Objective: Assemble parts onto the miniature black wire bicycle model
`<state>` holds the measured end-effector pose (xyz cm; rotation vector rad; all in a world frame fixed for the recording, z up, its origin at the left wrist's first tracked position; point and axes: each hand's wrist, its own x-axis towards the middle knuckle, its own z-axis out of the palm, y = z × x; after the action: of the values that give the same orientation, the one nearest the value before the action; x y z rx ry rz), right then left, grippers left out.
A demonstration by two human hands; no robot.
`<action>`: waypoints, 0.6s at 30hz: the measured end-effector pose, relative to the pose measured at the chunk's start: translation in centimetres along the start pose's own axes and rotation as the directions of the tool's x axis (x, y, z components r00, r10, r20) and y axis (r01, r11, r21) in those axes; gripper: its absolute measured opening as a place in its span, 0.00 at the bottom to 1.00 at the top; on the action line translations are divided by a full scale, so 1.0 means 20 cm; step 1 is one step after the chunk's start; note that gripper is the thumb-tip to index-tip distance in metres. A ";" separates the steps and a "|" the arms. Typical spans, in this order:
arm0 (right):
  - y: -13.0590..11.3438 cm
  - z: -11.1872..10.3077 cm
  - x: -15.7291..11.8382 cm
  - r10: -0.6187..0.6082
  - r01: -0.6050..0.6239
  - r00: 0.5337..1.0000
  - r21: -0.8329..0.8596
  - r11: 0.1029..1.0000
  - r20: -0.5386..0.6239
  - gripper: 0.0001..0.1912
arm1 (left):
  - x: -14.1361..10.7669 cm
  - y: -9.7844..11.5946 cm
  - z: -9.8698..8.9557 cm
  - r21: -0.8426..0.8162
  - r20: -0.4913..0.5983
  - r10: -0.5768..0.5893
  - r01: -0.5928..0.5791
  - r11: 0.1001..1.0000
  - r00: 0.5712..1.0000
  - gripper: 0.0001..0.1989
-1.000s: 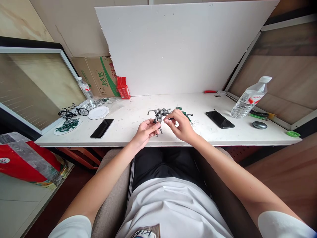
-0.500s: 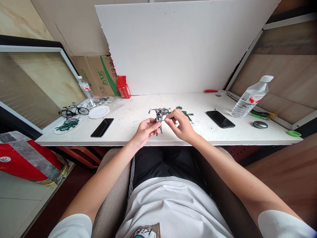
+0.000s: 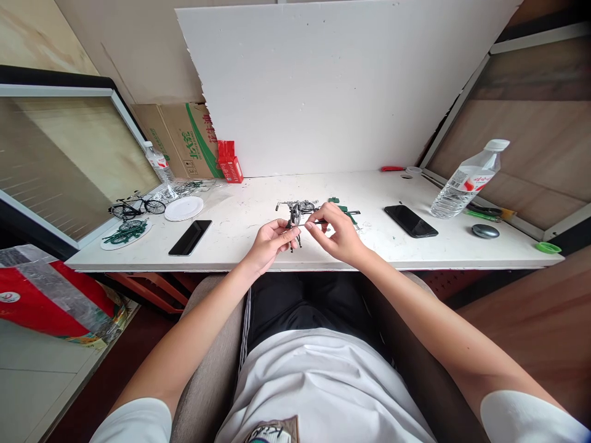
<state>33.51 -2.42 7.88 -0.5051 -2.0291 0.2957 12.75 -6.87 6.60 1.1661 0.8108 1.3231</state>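
My left hand (image 3: pixel 272 242) is closed, thumb and fingers pinching a small dark model bicycle part (image 3: pixel 296 216) just above the table's front edge. Thin legs of it stick out below the fingertips. My right hand (image 3: pixel 336 231) is closed in a pinch on a thin dark rod-like tool (image 3: pixel 324 222), whose tip points left at the part by my left thumb. Whether the tip touches is too small to tell. Behind my right hand lie green plastic pieces (image 3: pixel 349 212). At the far left stands a black model bicycle (image 3: pixel 133 206).
On the white table (image 3: pixel 240 209) lie a phone (image 3: pixel 190 237) at left and another phone (image 3: pixel 410 221) at right. A white plate (image 3: pixel 183 208), a plate of green pieces (image 3: pixel 125 234), a water bottle (image 3: pixel 468 181), a grey oval object (image 3: pixel 485 231) and a red box (image 3: pixel 229 162) surround the work.
My right hand has shifted very slightly left, and the thin tool's tip now shows nearer my left thumb. My left hand keeps its hold, almost still.
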 end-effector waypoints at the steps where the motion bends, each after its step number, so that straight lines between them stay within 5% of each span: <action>1: 0.00 0.00 0.00 -0.003 0.003 1.000 0.004 1.000 0.004 0.11 | 0.00 0.00 0.00 -0.002 0.000 0.002 -0.002 1.000 1.000 0.21; 18: 0.00 -0.02 0.00 0.064 -0.068 0.995 0.056 0.996 0.070 0.17 | 0.02 -0.03 -0.02 0.073 -0.030 0.019 -0.017 0.997 0.999 0.22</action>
<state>33.86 -2.38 8.13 -0.5331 -2.0655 0.4165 12.57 -6.39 5.95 1.2148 0.8787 1.3386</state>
